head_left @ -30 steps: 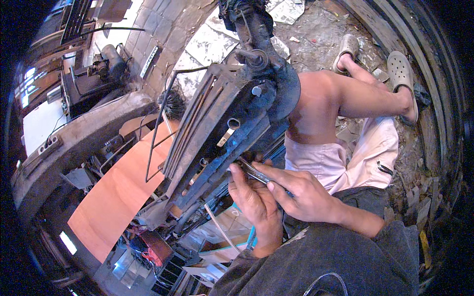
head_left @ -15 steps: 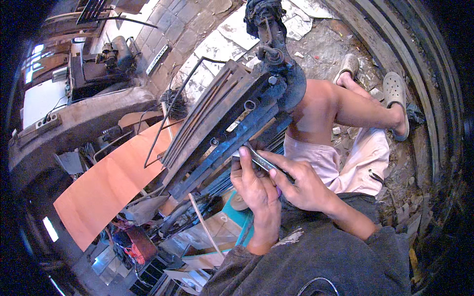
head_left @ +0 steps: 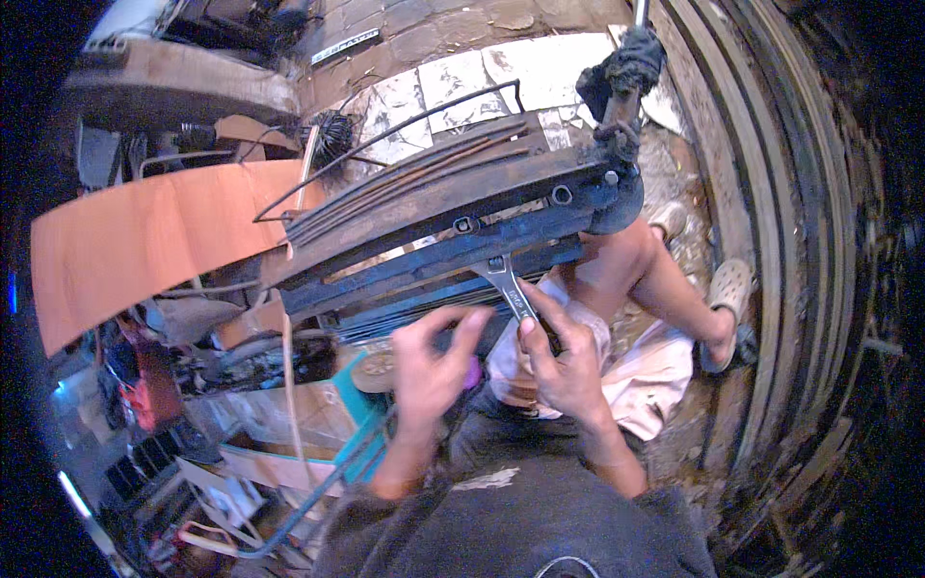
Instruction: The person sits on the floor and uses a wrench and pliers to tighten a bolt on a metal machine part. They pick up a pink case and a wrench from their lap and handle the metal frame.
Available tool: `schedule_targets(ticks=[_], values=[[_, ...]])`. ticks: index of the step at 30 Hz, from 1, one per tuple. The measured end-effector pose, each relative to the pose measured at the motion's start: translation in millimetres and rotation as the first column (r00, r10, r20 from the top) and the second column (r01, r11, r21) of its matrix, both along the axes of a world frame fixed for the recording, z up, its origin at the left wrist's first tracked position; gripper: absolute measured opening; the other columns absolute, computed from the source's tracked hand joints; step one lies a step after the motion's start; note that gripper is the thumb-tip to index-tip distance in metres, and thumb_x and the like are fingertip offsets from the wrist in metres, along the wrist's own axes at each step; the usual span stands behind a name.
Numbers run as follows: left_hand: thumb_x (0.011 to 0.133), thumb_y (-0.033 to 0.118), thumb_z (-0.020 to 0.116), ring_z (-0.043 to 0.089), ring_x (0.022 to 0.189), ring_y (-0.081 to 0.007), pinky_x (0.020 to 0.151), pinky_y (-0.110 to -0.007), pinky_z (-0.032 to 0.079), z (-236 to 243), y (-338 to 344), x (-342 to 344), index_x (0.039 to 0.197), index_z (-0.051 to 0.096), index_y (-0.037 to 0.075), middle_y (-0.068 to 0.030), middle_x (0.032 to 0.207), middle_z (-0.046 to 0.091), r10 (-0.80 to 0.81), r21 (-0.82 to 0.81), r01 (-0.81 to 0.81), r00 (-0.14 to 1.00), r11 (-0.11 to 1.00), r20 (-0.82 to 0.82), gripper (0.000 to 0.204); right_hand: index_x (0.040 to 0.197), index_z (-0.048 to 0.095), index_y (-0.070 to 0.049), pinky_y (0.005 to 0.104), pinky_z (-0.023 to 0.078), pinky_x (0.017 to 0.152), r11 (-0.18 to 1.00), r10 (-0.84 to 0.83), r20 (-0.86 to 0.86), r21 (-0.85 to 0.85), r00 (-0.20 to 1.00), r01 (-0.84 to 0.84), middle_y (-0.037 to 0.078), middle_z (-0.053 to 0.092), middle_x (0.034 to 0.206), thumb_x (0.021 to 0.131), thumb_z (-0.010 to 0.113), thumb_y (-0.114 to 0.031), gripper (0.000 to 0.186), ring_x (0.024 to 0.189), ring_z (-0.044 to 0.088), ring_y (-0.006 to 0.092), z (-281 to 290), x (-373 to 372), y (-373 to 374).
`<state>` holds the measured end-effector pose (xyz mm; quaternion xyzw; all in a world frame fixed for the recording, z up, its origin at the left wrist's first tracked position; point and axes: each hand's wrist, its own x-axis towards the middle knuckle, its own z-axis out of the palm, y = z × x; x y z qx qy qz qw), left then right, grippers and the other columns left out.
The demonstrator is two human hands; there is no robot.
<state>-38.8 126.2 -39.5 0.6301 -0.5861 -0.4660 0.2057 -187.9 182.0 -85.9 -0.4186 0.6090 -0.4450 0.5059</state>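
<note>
The right grip [head_left: 568,368] is wrapped around the handle of an adjustable wrench [head_left: 513,297], thumb on its left side, a hold that probably lets the fingers steer its head, aimed at the far side toward the blue-black metal beam [head_left: 400,270]; whether the two touch, I cannot tell. To the left, the left grip [head_left: 432,371] is blurred and released, thumb parted and nothing visible in it, apart from the wrench yet near enough, it seems, to lend support.
</note>
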Motion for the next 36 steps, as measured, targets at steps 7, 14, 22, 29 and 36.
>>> schedule_targets(ticks=[7,14,22,29,36], values=[[0.065,0.019,0.076,0.059,0.098,-0.0252,0.086,-0.038,0.047,29,-93,18,0.103,0.065,0.012,-0.0061,0.106,0.061,-0.308,-0.657,0.564,0.825,0.499,0.474,0.04,0.126,0.053,-0.002,0.0325,0.05,0.073,0.991,0.022,-0.142,-0.13,0.99,-0.041,0.019,0.065,0.097,0.088,0.059,-0.014,0.04,0.08,0.064,0.0205,1,-1,-7],[0.066,0.017,0.077,0.065,0.087,-0.0255,0.074,-0.036,0.053,3,-111,20,0.096,0.066,0.011,-0.0051,0.102,0.066,-0.497,-0.586,0.626,0.774,0.514,0.391,0.032,0.122,0.053,-0.001,0.0329,0.05,0.08,0.992,0.13,-0.093,0.013,0.987,-0.129,0.019,0.064,0.105,0.082,0.065,-0.008,0.042,0.094,0.065,0.0239,6,-23,-13],[0.069,0.008,0.074,0.066,0.085,-0.0244,0.072,-0.034,0.053,4,-115,20,0.093,0.069,0.011,-0.006,0.098,0.067,-0.533,-0.599,0.597,0.787,0.534,0.309,0.026,0.123,0.053,-0.002,0.0332,0.051,0.074,0.97,0.219,-0.18,-0.063,0.959,-0.234,0.018,0.067,0.098,0.083,0.063,-0.006,0.042,0.085,0.067,0.0231,12,-39,-26],[0.069,0.005,0.074,0.065,0.085,-0.0247,0.072,-0.034,0.053,6,-116,21,0.095,0.069,0.01,-0.0075,0.099,0.067,-0.562,-0.557,0.607,0.779,0.566,0.278,0.027,0.119,0.057,-0.003,0.0332,0.052,0.069,0.953,0.282,-0.205,-0.056,0.937,-0.299,0.016,0.068,0.09,0.082,0.064,-0.008,0.039,0.077,0.068,0.0232,9,-57,-38],[0.07,0.006,0.073,0.065,0.085,-0.0247,0.072,-0.034,0.053,6,-117,22,0.095,0.069,0.01,-0.0079,0.098,0.067,-0.57,-0.549,0.611,0.776,0.571,0.271,0.026,0.116,0.058,0.0,0.0328,0.051,0.077,0.928,0.334,-0.204,-0.102,0.92,-0.359,0.016,0.067,0.097,0.081,0.064,-0.008,0.036,0.085,0.067,0.0231,7,-72,-50]])
